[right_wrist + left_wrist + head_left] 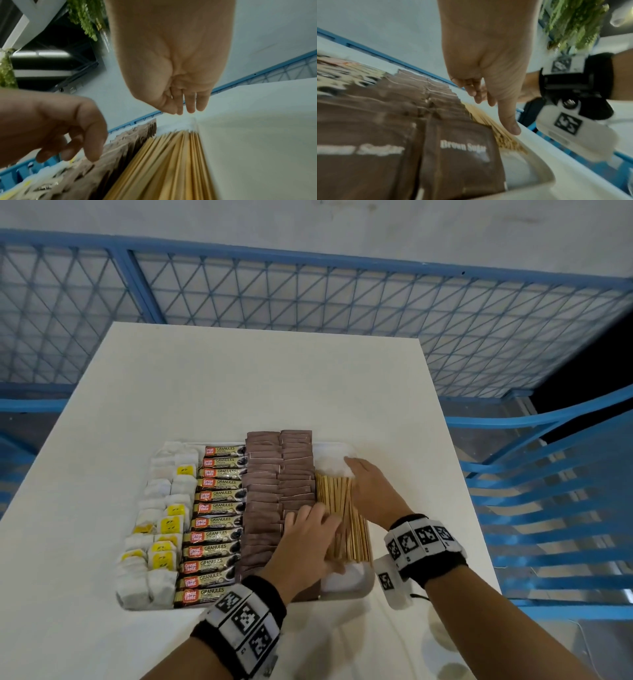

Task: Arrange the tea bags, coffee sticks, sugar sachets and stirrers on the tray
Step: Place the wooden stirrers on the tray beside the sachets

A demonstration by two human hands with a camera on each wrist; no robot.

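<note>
Both hands lie flat and hold nothing. The stirrers (344,522) sit between the left hand (310,537) and the right hand (371,491). They should press in gently from both sides, keeping the sticks straight.

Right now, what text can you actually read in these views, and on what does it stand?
"Great Taste" and "GRANULES": on the coffee sticks; the smaller line beneath is too small to be sure.
"Brown Sugar": on the sugar sachets.
Yellow tags on the tea bags: dark mark, unreadable.
Wristbands: square code patterns, no words.
</note>
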